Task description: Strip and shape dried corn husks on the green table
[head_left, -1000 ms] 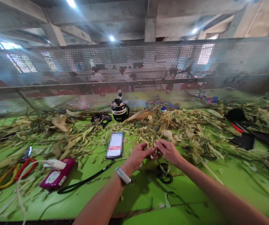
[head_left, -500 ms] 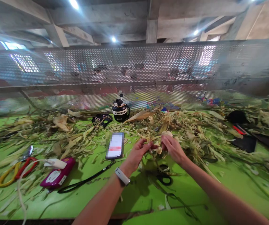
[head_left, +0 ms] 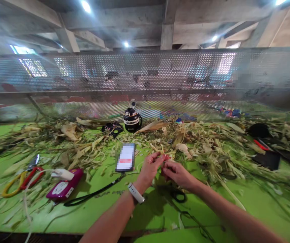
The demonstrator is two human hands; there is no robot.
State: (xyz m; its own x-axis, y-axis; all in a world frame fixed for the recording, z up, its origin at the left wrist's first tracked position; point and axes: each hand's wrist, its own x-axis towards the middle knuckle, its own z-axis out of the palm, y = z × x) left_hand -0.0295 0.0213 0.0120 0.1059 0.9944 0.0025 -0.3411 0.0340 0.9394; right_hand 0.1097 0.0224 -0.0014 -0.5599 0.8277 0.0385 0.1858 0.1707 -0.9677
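Above the green table (head_left: 104, 216), my two hands meet over a small red, thin piece (head_left: 167, 157) that looks like string or ribbon; its exact kind is unclear. My left hand (head_left: 148, 170), below a white watch band, is closed with thumb and forefinger pinching its left side. My right hand (head_left: 180, 174) is closed too, fingers curled at the piece's right side. Below the right hand lies a black loop (head_left: 179, 196), probably a scissors handle, partly hidden by the wrist. Just beyond the hands, a pale dry corn husk (head_left: 184, 149) lies on the heap.
Dried corn husks (head_left: 210, 148) spread across the back. A phone (head_left: 126, 157) with a black strap lies left of my hands. Further left are a purple power bank (head_left: 65, 185) with a white cable and red-and-yellow-handled shears (head_left: 31, 179). A black bottle (head_left: 132, 119) stands before a perforated metal screen (head_left: 160, 77).
The pale husk piece that was at my right fingers now lies on the heap. Both hands have come closer together, and a red piece now shows between them.
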